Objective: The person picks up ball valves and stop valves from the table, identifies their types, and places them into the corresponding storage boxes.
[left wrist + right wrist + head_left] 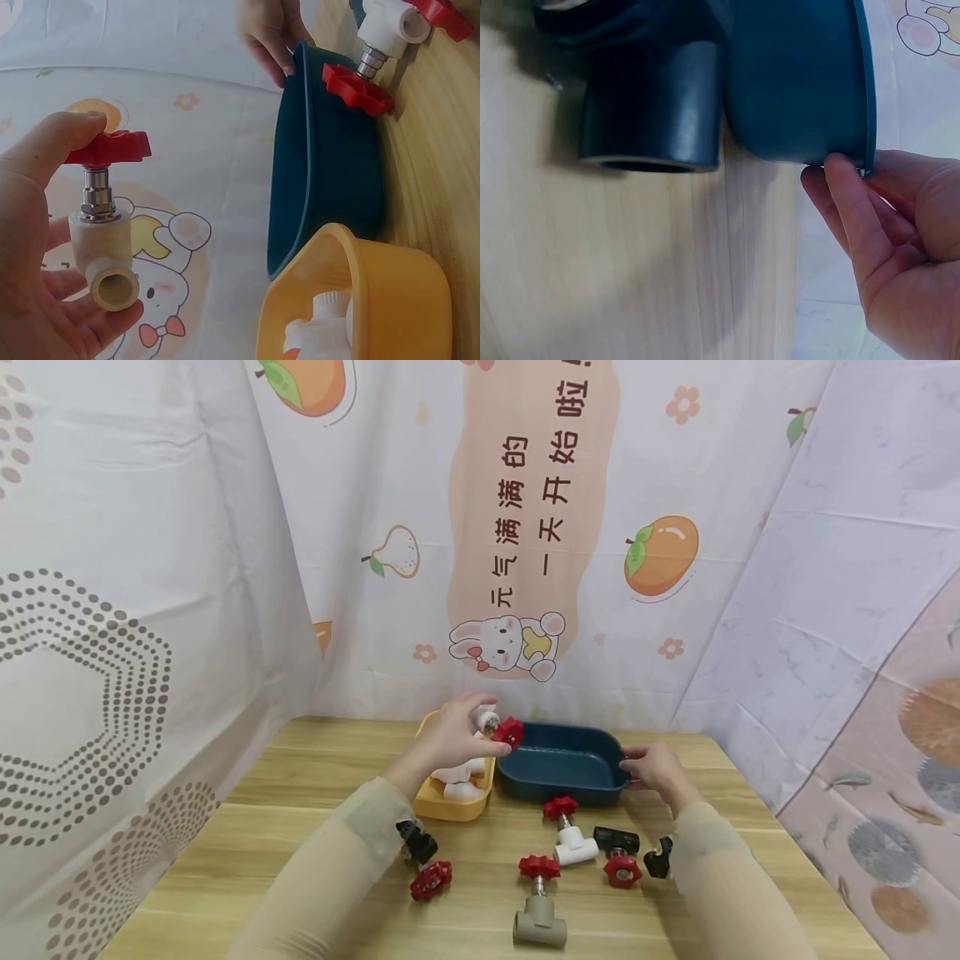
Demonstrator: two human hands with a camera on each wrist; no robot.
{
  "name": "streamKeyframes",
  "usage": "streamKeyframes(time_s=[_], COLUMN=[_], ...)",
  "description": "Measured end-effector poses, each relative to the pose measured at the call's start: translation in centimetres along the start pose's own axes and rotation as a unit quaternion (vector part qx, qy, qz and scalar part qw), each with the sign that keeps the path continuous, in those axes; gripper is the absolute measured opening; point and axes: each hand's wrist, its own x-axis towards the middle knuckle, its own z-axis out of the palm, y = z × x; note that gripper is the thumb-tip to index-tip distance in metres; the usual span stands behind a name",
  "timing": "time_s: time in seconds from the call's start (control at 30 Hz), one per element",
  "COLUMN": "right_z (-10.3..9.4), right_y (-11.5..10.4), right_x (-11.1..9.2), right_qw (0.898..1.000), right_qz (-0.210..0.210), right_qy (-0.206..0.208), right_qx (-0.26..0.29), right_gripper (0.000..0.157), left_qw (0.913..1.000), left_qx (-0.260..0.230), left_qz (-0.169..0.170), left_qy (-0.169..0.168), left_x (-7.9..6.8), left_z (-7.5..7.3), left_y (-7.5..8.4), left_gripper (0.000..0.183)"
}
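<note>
My left hand (459, 737) holds a white pipe valve with a red handwheel (101, 225), thumb on the wheel and fingers under the white body. It is raised over the yellow bin (450, 810), in which several white plastic fittings (462, 791) lie. Beside that bin stands a dark teal tray (562, 764), its visible inside bare. At the tray's right end my right hand (660, 772) pinches the rim, thumb and fingers on either side of the wall, as the right wrist view shows (900, 225).
In front of the tray lie a white tee valve (576, 846), a black one (617, 840) and a grey one (540, 924), each with a red handwheel. Another red handwheel (431, 881) is by my left forearm. A printed curtain (375, 635) hangs behind the wooden table (247, 860).
</note>
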Motion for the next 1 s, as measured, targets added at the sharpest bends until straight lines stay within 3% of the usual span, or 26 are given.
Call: streamKeyframes(time_s=[0.47,0.73,1.0], right_z=[0.0,0.2,0.1], right_y=[0.1,-0.1,0.4], right_x=[-0.1,-0.1,0.2], right_qw=[1.0,1.0,1.0], right_qz=[-0.003,-0.002,0.0], right_qy=[0.004,0.006,0.005], right_qx=[0.002,-0.012,0.006], right_gripper=[0.041,0.041,0.042], left_qw=[0.9995,0.9987,0.9972], left_qx=[-0.007,-0.026,-0.049], left_qz=[-0.031,-0.042,-0.052], left_qy=[0.0,0.012,0.024], left_x=[1.3,2.4,3.4], left_z=[1.1,2.5,4.1], left_y=[-0.1,-0.3,0.1], left_gripper=[0.089,0.091,0.093])
